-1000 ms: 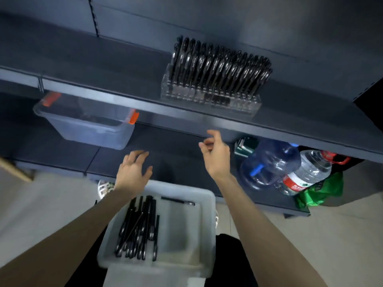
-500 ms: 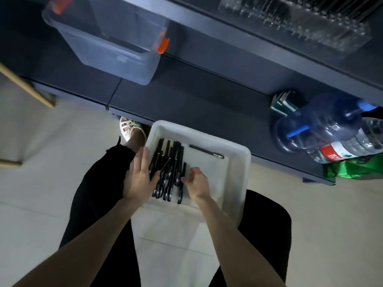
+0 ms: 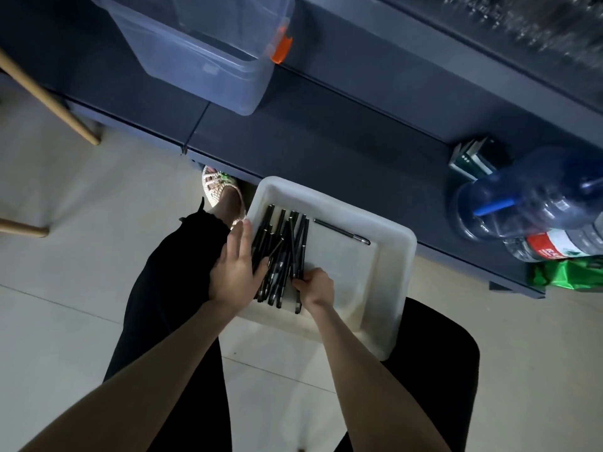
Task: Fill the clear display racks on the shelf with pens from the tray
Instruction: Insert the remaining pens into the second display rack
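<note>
A white tray [image 3: 385, 275] rests on my lap. Several black pens [image 3: 282, 252] lie bunched along its left side, and a single pen [image 3: 341, 231] lies apart near the far rim. My left hand [image 3: 235, 269] lies flat with straight fingers on the tray's left edge, touching the pile. My right hand [image 3: 315, 287] has its fingers curled around the near ends of a few pens at the right of the pile. The clear display rack [image 3: 535, 24] shows only as a blurred strip on the upper shelf at the top right.
A clear storage bin [image 3: 208, 53] with an orange latch sits on the lower shelf [image 3: 342, 125]. Big water bottles [image 3: 528, 203], small boxes [image 3: 473, 158] and a green bag [image 3: 567, 275] crowd the shelf's right end. A wooden stand leg [image 3: 49, 99] is at the left.
My view dropped from the shelf to the tray. Both hands came down from shelf height into the tray; the right hand closed its fingers on pens in the pile.
</note>
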Demonstrator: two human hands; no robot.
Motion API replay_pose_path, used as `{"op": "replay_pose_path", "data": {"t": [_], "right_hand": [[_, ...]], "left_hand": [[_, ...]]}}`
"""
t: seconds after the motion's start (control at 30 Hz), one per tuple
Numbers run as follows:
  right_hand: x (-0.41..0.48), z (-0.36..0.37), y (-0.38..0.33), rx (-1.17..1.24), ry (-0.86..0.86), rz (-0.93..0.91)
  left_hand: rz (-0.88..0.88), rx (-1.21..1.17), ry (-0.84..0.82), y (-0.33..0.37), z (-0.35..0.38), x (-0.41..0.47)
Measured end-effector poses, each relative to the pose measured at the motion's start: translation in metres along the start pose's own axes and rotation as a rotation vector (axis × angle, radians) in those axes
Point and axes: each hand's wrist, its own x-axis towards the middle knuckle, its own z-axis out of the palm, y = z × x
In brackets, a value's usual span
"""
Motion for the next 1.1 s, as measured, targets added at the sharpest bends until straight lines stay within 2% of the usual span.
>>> {"op": "replay_pose_path", "data": {"t": [0.1,0.23,0.4,0.5,0.67,0.93,1.1], "right_hand": [[-0.01,-0.018,-0.003,0.133,0.04,-0.056],[-0.028,-0.065,-0.013,0.223,0.071,-0.246],[-0.053,-0.145,-0.034,0.244,0.019,-0.377],[-0.074,-0.196,-0.049,0.406,0.041,-0.431],[-0.114,-0.283,-0.066,0.705,0.216,-0.627],[-0.132,-0.366,-0.088,0.801,0.517,-0.799],[-0.12,-0.401,-0.105,0.781,0.711,-0.837]], "left_hand": [[0.005,-0.019,0.009,-0.003,-0.001,0.001],[0.09,0.021,-0.01,0.016,-0.019,0.009],[0.338,-0.094,-0.111,0.077,-0.054,0.041],[0.485,-0.139,-0.152,0.118,-0.081,0.06],[0.533,-0.287,-0.147,0.178,-0.126,0.081],[0.557,-0.501,-0.237,0.269,-0.16,0.108],[0.591,-0.468,-0.179,0.309,-0.169,0.138]]}}
